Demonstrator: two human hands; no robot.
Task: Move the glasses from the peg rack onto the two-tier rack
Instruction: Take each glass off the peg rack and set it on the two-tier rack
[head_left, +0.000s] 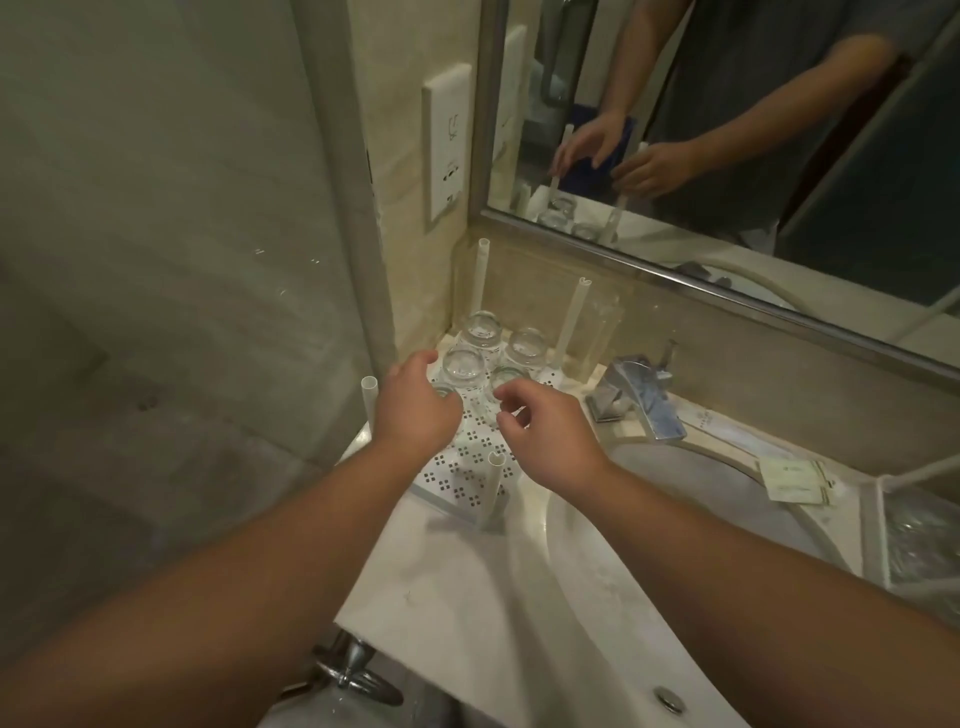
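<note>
Looking for words, I see small paper packets (792, 480) at the right of the sink, but their print is too small to read. The clear round glasses (480, 358) stand upside down, close together, on the white tray with little square holes (467, 467), in the far left corner of the pale stone counter (467, 597). White plastic posts (480, 275) rise at the tray's corners. My left hand (415, 405) rests on top of a near glass, fingers curled over it. My right hand (550, 431) hangs just beside it, fingers loosely bent, holding nothing. A shiny metal tap (641, 397) stands to the right.
</note>
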